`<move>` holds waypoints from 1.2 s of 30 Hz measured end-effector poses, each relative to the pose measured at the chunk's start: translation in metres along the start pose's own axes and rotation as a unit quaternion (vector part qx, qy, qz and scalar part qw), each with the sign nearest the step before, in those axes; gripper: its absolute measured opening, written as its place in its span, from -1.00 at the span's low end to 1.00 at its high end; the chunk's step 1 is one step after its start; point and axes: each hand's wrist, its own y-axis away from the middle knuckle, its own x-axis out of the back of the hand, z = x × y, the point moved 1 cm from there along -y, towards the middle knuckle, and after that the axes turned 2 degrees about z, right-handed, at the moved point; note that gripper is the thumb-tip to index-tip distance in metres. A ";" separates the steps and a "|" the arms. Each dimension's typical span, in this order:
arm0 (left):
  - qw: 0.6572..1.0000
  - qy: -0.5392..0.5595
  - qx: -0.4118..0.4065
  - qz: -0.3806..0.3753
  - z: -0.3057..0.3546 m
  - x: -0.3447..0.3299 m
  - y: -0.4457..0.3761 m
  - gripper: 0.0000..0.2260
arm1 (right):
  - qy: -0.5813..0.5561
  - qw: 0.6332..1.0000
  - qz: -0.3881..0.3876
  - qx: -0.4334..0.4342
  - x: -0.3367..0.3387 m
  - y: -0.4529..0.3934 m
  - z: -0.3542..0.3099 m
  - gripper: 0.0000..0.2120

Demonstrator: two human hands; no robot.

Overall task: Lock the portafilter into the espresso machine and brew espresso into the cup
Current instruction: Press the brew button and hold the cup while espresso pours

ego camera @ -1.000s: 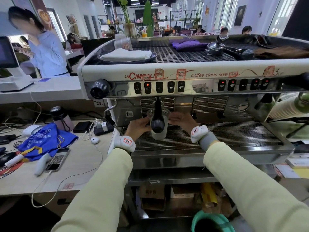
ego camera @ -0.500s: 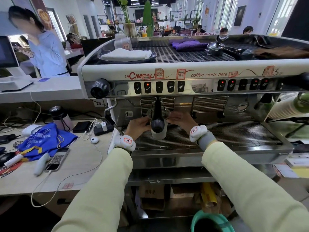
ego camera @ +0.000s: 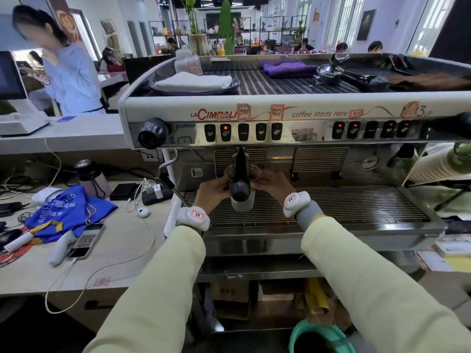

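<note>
The portafilter (ego camera: 240, 179) hangs from the left group head of the espresso machine (ego camera: 293, 113), its black handle pointing at me. Behind the handle a clear plastic cup (ego camera: 243, 202) is held just under the spouts, above the drip grate (ego camera: 344, 205). My left hand (ego camera: 212, 191) grips the cup's left side and my right hand (ego camera: 274, 184) grips its right side. The handle hides the middle of the cup. One red light glows on the left button row (ego camera: 225, 132).
A black steam knob (ego camera: 152, 133) and a steam wand (ego camera: 168, 171) sit left of the group head. The counter at left holds a phone (ego camera: 85, 242), cables, a blue cloth (ego camera: 68, 212) and a tumbler. Cloths and a pitcher lie on top. A green bucket (ego camera: 321, 337) stands below.
Both hands have raised the cup a little, bringing its rim closer under the portafilter spouts. The machine and portafilter have not moved.
</note>
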 end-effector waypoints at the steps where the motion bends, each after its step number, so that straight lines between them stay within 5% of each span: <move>1: 1.000 -0.013 0.003 0.003 0.002 -0.001 0.001 -0.41 | 0.010 1.000 0.003 -0.004 -0.001 -0.001 0.001 -0.76; 10: 0.994 -0.112 0.016 0.009 0.001 -0.006 -0.010 -0.70 | 0.056 0.998 -0.009 -0.033 -0.001 -0.006 0.002 -0.71; 14: 0.989 -0.150 0.009 0.012 0.001 -0.003 -0.013 -0.70 | 0.074 0.997 -0.035 -0.011 0.001 -0.005 -0.004 -0.72; 28: 1.000 -0.019 0.007 0.006 -0.010 0.007 -0.013 -0.79 | 0.019 0.997 -0.068 0.008 0.007 -0.006 -0.001 -0.65; 36: 0.998 -0.062 0.007 -0.001 -0.007 0.004 -0.023 -0.71 | 0.024 0.996 -0.082 0.013 0.002 -0.011 -0.004 -0.68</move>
